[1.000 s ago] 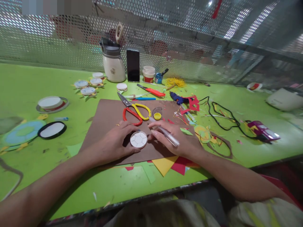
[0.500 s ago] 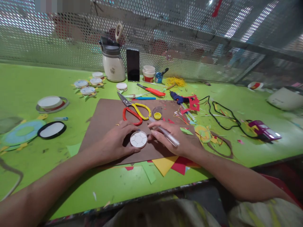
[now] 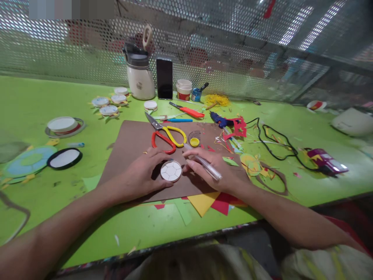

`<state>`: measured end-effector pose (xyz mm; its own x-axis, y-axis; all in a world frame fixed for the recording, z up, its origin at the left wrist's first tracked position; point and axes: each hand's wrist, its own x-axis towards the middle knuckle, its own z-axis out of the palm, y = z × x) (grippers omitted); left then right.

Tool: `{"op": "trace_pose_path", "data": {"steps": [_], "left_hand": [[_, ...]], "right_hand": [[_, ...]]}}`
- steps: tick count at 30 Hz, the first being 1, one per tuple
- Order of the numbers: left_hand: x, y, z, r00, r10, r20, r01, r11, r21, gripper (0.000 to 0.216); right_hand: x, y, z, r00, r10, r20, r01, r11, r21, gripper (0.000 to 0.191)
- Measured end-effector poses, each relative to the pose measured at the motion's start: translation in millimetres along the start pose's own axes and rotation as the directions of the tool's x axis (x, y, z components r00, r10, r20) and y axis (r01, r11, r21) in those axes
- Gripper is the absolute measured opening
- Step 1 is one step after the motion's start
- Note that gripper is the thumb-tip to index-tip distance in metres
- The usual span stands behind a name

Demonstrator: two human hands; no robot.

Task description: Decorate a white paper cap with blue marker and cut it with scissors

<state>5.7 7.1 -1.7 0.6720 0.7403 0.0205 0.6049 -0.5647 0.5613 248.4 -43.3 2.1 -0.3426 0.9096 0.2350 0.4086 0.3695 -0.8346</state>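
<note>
Between the thumb and fingers of my left hand (image 3: 148, 168) is a small round white lid (image 3: 171, 171), its top drawn with dark lines in a football pattern. My right hand (image 3: 208, 165) grips a clear-barrelled pen (image 3: 208, 168), whose back end points toward me; the writing tip is hidden by the fingers. Both hands rest over a brown board (image 3: 128, 136). Just beyond them lie scissors (image 3: 166, 134) with one red and one yellow handle. A clear protractor (image 3: 194, 135) with a small yellow cap (image 3: 194, 141) sits beside the yellow handle.
Behind the board are a red utility knife (image 3: 190, 112), a blue pen (image 3: 179, 120), a phone (image 3: 164, 78) and a white jug (image 3: 140, 79). To the right, a glue gun (image 3: 221, 119) trails a black cord. Paper turtles (image 3: 109, 111) and a black ring lid (image 3: 64, 158) lie left.
The view has shifted very slightly. Both hands, the lid and the pen keep practically the same positions.
</note>
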Motion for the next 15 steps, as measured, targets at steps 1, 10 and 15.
{"op": "trace_pose_path", "data": {"steps": [1,10,15], "left_hand": [[0.3,0.5,-0.1,1.000,-0.002,0.002,0.002,1.000,0.000,0.052],[-0.4,0.6,-0.1,1.000,0.005,-0.002,-0.005,1.000,-0.009,0.051],[-0.4,-2.0,1.3,1.000,0.001,-0.006,-0.001,1.000,-0.009,0.054]], "right_hand": [[0.1,0.4,0.3,1.000,-0.002,0.000,0.002,1.000,0.002,0.021],[0.1,5.4,3.5,1.000,-0.012,-0.001,0.012,0.998,0.061,0.020],[-0.3,4.0,3.0,1.000,0.001,-0.006,-0.001,0.999,0.044,0.019]]}}
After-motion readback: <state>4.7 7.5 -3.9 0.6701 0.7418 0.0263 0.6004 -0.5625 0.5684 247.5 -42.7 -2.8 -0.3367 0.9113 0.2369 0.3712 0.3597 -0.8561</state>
